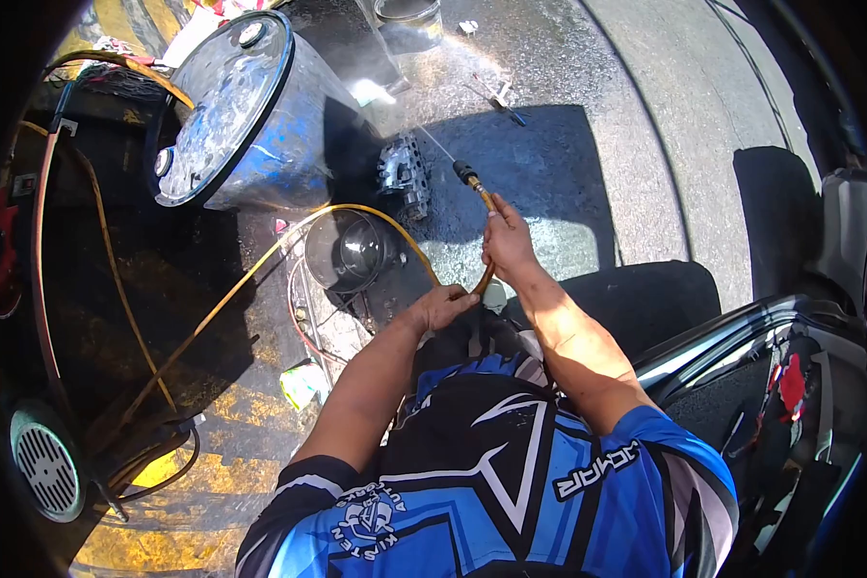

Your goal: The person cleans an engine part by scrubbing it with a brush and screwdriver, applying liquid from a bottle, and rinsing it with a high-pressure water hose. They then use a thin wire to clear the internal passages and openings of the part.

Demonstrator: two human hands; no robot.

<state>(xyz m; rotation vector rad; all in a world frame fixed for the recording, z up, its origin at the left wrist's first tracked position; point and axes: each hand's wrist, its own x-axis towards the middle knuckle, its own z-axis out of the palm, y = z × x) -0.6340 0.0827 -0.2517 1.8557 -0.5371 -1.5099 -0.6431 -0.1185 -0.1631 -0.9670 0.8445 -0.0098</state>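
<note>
Two bare hands of mine are on one yellow-brown hose (356, 207). My right hand (507, 236) is curled closed around it just behind the brass fitting (480, 186) and black nozzle (466, 172), which tilt toward 11 o'clock. My left hand (450, 306) sits at about 7 o'clock from my right, fingers closed over the hose lower down, and a short bend of it runs between them.

A thin jet (438, 145) leaves the nozzle toward 10 to 11 o'clock, and pale mist hangs farther out that way.

The metal casting (405, 176) lies on the wet ground (549, 250) at about 10 o'clock from my right grip, well apart from it, and roughly 9 o'clock from the nozzle tip. From my left grip it is near 11 o'clock. Neither hand touches it; the jet heads past its far end.

At 9 to 10 o'clock from the casting, a scuffed blue barrel (289, 154) leans over. A dark round bucket (347, 252) is at about 7 o'clock from the casting, with the hose curving by its rim. Toward 12 o'clock, at the far edge, stands a second bucket (407, 12). A small tool with a blue end (506, 104) lies on the ground at about 12 o'clock from my right hand.
</note>
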